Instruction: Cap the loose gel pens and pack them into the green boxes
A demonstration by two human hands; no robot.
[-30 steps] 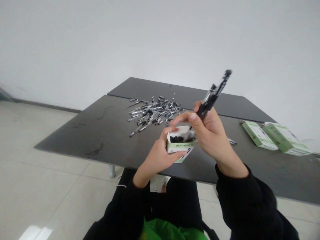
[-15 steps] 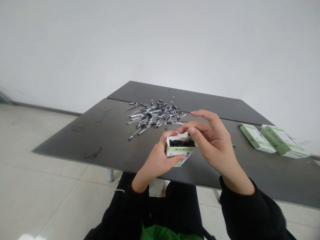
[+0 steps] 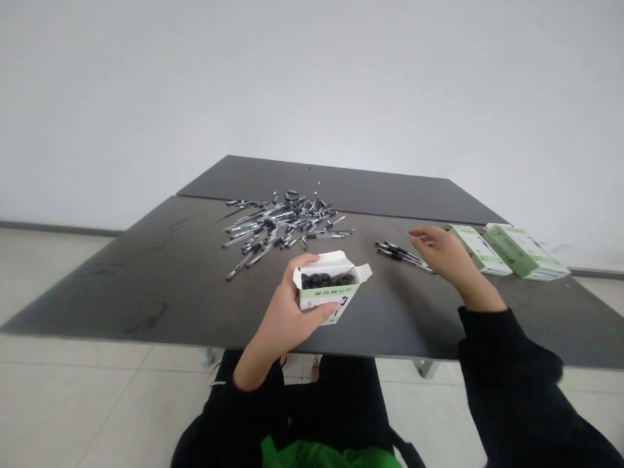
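My left hand (image 3: 287, 312) is wrapped round a white and green pen box (image 3: 325, 300), held tilted above the front of the table. Its top flaps stand up, and the dark ends of several pens (image 3: 324, 281) show in a row inside. To the right, my right hand (image 3: 441, 253) hovers over a few black-gripped pens (image 3: 400, 252) lying side by side on the table. Its fingers are loosely bent with a gap between them, and nothing shows in them. The palm and sleeve hide part of what lies beneath.
A large heap of clear and black pens and caps (image 3: 277, 224) spreads over the left middle of the dark table (image 3: 121, 273). Two closed-looking green and white boxes (image 3: 524, 250) lie at the right. A white wall rises behind.
My right hand has left the box opening and moved right to the small group of pens. My left hand still holds the box, now a little further left in view.
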